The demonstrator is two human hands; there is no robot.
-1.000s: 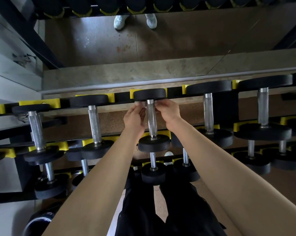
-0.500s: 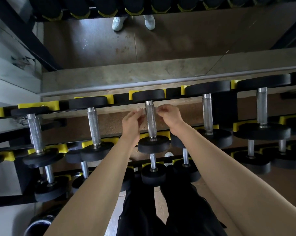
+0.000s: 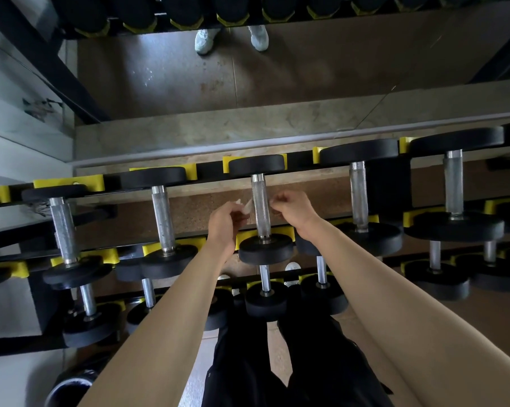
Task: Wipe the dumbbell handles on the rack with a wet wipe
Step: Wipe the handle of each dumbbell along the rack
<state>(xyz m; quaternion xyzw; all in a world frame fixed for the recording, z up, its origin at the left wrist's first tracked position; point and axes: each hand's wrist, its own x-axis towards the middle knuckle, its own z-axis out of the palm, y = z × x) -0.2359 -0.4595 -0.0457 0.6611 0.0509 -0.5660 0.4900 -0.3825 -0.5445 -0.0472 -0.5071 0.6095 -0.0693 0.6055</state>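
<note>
Just handle [image 3: 261,205] between left hand [image 3: 226,220], right hand [image 3: 292,210]

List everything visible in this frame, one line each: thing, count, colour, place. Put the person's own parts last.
Top-row dumbbells: five, black heads, silver knurled handles, across the rack's upper tier.
Centre dumbbell handle: one, silver, between the two hands.
Lower-row dumbbells: several, black, smaller, on the tier beneath; count unclear.
Rack cradles: many, yellow, under the dumbbell heads.
Mirror: one, behind the rack, reflecting floor, pale shoes and dumbbells.
Wet wipe: one, white, in the left hand, left of the centre handle.
Left hand: grip closed on the wipe.
Right hand: fingers curled, right of the handle; whether it holds the wipe is unclear.
Legs: black trousers, bottom centre.
</note>
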